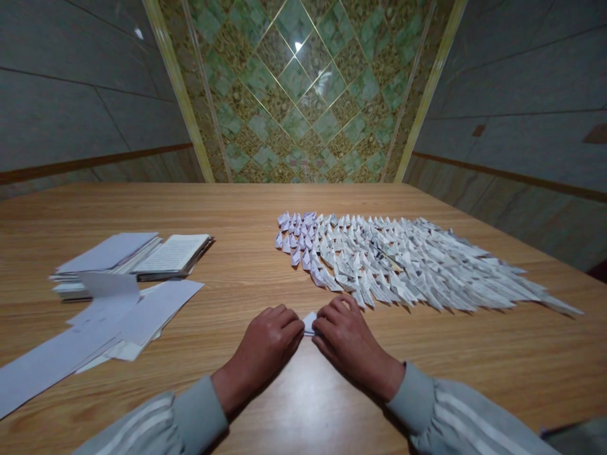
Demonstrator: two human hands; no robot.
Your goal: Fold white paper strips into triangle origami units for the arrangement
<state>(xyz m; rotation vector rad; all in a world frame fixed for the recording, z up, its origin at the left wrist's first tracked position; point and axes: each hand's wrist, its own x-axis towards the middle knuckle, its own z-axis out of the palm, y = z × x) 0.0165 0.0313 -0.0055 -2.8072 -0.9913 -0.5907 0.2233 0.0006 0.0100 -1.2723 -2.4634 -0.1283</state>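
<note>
Grey, white-striped sleeves [202, 411] reach over the wood-grain table [246, 253] from the near edge. The left hand [268, 335] and right hand [348, 341] pinch a small folded white paper [309, 323] between them, just above or on the tabletop near the middle; fingers cover most of it, so its full shape is hard to tell. Off to the left, loose paper sheets [164, 309] overlap, one standing bent upward, beside a white-topped paper stack [109, 251] and a printed page stack [173, 253]. Beyond the right hand, lilac folded-paper pieces [307, 242] adjoin many whitish folded-paper pieces [427, 272] in close rows. Farthest stands a green-and-gold diamond-patterned wall [296, 82].
</note>
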